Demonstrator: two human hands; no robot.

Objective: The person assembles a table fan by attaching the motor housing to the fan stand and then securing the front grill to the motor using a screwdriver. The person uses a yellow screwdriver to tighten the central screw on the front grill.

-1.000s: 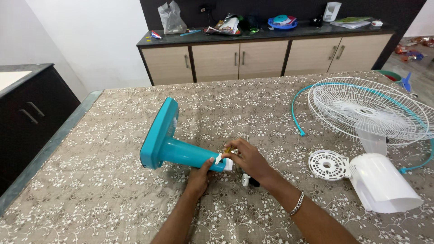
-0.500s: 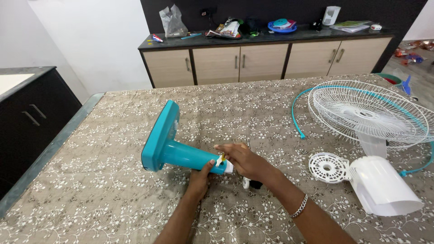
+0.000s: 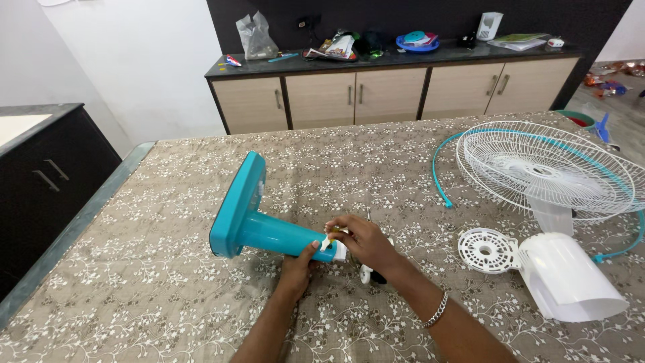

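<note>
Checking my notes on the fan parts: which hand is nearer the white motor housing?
Right. The right hand works at the teal stand's white tip, on the side facing the white motor housing; the left hand grips the stand's neck, farther away.

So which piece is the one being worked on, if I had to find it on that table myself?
Start at the flower-patterned table and look left of the white wire fan guard. There lies a teal fan stand on its side, its flat base tipped up, with the left hand and right hand at its narrow end. It is the only solid teal piece.
</note>
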